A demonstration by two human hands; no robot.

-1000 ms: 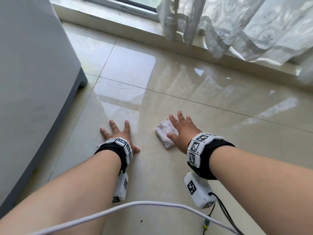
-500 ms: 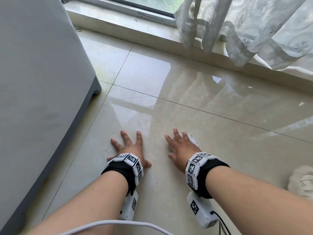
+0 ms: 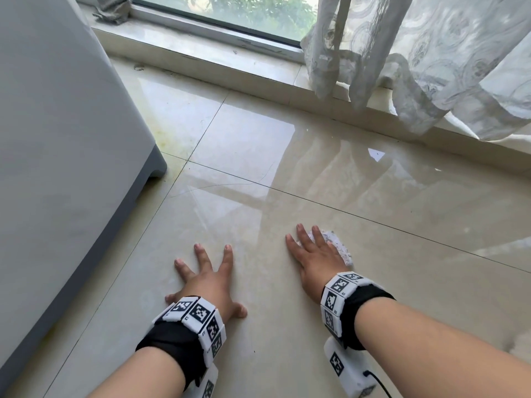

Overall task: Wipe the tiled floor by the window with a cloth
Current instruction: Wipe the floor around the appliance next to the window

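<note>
We see only one edge of the cloth (image 3: 341, 249); the rest lies under the right hand (image 3: 316, 261). A pale fluffy thing (image 3: 521, 344) is cut off at the right, and we cannot tell what it is

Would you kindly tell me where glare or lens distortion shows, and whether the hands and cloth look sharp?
Head view: window light glares off the glossy floor beyond the left hand and right hand, mirroring the curtain; the wide lens bows the grey unit's edge; both hands are sharp; the cloth, mostly hidden under the right hand, looks crisp.
</note>
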